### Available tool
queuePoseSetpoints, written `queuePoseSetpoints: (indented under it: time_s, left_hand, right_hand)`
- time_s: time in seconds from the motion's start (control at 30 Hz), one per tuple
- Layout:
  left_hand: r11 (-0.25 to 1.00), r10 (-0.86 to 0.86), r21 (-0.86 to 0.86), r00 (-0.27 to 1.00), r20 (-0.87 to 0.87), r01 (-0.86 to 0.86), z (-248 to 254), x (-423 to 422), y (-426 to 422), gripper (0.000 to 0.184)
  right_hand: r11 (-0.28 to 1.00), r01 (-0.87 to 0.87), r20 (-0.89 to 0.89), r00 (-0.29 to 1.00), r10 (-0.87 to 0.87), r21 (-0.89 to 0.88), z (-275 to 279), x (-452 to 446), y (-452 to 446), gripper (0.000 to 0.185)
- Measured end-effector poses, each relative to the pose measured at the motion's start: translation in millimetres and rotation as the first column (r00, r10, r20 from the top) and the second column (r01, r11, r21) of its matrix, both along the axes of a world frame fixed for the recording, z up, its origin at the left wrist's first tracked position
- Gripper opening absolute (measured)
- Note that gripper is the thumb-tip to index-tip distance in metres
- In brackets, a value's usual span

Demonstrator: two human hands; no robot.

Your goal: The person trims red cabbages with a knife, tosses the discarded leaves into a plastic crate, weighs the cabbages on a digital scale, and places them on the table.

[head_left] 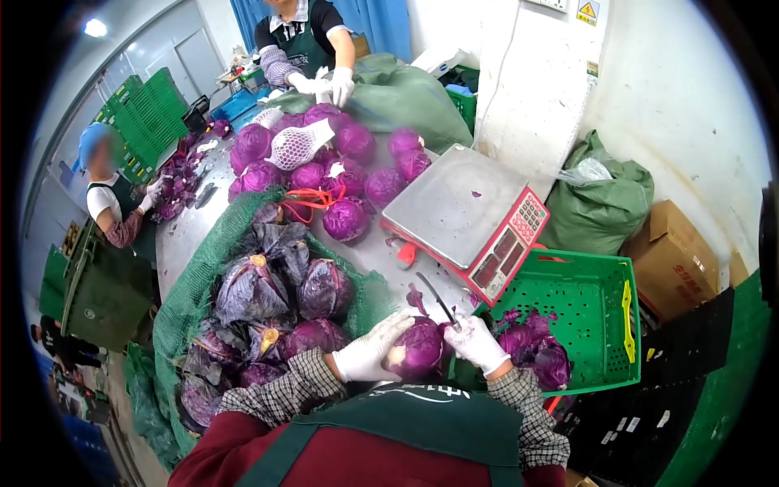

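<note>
My left hand (372,351), in a white glove, is closed around the side of a purple cabbage (420,351) close to my apron. In my right hand (477,344), also gloved, is a knife (436,295), its dark curved blade pointing up and away from me. The right hand is beside the cabbage's right side; whether it touches it I cannot tell. A loose purple leaf (416,299) stands just above the cabbage. To the left, a green mesh sack (191,316) lies open, full of untrimmed cabbages (251,290) with dark outer leaves.
A red-framed scale (466,203) sits right of several trimmed cabbages (347,219). Below it, a green crate (588,325) holds purple leaves (535,345). Across the metal table (174,243), one co-worker (304,40) handles a green sack (414,97); another person (118,191) works at the left.
</note>
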State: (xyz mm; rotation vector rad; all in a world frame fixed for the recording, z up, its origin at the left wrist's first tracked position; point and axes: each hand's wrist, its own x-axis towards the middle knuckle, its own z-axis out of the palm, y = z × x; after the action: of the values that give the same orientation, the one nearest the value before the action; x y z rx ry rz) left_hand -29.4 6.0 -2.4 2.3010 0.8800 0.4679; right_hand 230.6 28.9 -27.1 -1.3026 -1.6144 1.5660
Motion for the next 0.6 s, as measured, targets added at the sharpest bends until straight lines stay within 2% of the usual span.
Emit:
queuePoseSetpoints:
  time_s: [0.03, 0.07, 0.1, 0.17, 0.2, 0.23, 0.27, 0.3, 0.37, 0.4, 0.43, 0.47, 0.5, 0.53, 0.57, 0.6]
  left_hand:
    - [1.0, 0.014, -0.013, 1.0, 0.014, -0.014, -5, -3, 0, 0.109]
    - [0.999, 0.028, -0.025, 0.999, 0.025, -0.027, -7, -5, 0, 0.11]
    - [1.0, 0.022, -0.019, 1.0, -0.021, -0.022, -6, -5, 1, 0.111]
    - [0.996, 0.058, -0.066, 0.998, 0.018, -0.056, -5, -7, 0, 0.111]
    - [0.993, 0.078, -0.095, 0.996, 0.039, -0.074, -4, -7, -3, 0.111]
    - [0.978, 0.133, -0.164, 0.991, 0.028, -0.126, 15, -1, -3, 0.114]
    - [0.94, 0.25, -0.229, 0.967, -0.046, -0.254, 5, -6, -3, 0.117]
    - [0.923, 0.271, -0.278, 0.963, -0.019, -0.265, 0, -7, 1, 0.117]
    - [0.879, 0.298, -0.394, 0.954, 0.018, -0.267, 11, -4, 13, 0.119]
    - [0.867, 0.29, -0.415, 0.957, -0.028, -0.275, 16, -1, 18, 0.118]
    - [0.888, 0.237, -0.394, 0.97, -0.052, -0.238, 13, 1, 25, 0.118]
    - [0.908, 0.187, -0.367, 0.979, -0.075, -0.202, 6, 0, 34, 0.117]
    - [0.93, 0.128, -0.339, 0.99, -0.061, -0.141, 2, 0, 41, 0.114]
    - [0.928, 0.103, -0.354, 0.993, -0.065, -0.119, 4, 0, 45, 0.114]
    - [0.924, 0.082, -0.369, 0.994, -0.072, -0.103, 7, 0, 48, 0.114]
    - [0.919, 0.065, -0.383, 0.995, -0.081, -0.091, 12, 0, 51, 0.115]
  right_hand:
    - [0.962, -0.03, 0.227, 0.973, -0.034, 0.271, -21, 0, 5, 0.024]
    - [0.853, -0.119, 0.422, 0.898, -0.127, 0.508, -40, 2, 7, 0.022]
    - [0.882, -0.089, 0.439, 0.887, -0.141, 0.462, -43, 4, 4, 0.02]
    - [0.921, 0.209, 0.163, 0.948, -0.274, 0.329, -44, 11, -17, 0.02]
    - [0.916, 0.336, 0.033, 0.936, -0.351, 0.22, -49, 18, -34, 0.021]
    - [0.877, 0.415, 0.068, 0.894, -0.442, 0.243, -62, 31, -50, 0.023]
    - [0.831, 0.485, 0.104, 0.844, -0.527, 0.272, -79, 54, -68, 0.025]
    - [0.791, 0.601, -0.034, 0.798, -0.601, 0.117, -107, 91, -90, 0.025]
    - [0.72, 0.614, 0.097, 0.736, -0.67, 0.324, -115, 120, -109, 0.032]
    - [0.662, 0.394, 0.324, 0.642, -0.695, 0.638, -90, 118, -110, 0.036]
    - [0.716, 0.542, 0.136, 0.748, -0.65, 0.44, -65, 102, -99, 0.044]
    - [0.736, 0.41, 0.106, 0.834, -0.542, 0.539, -55, 88, -81, 0.043]
    - [0.814, 0.371, 0.118, 0.878, -0.465, 0.448, -20, 61, -71, 0.043]
    - [0.839, 0.231, 0.09, 0.946, -0.313, 0.492, 8, 37, -57, 0.042]
    - [0.78, 0.073, 0.158, 0.963, -0.217, 0.622, -3, 23, -42, 0.044]
    - [0.852, 0.113, 0.012, 0.99, -0.139, 0.511, 15, 1, -36, 0.045]
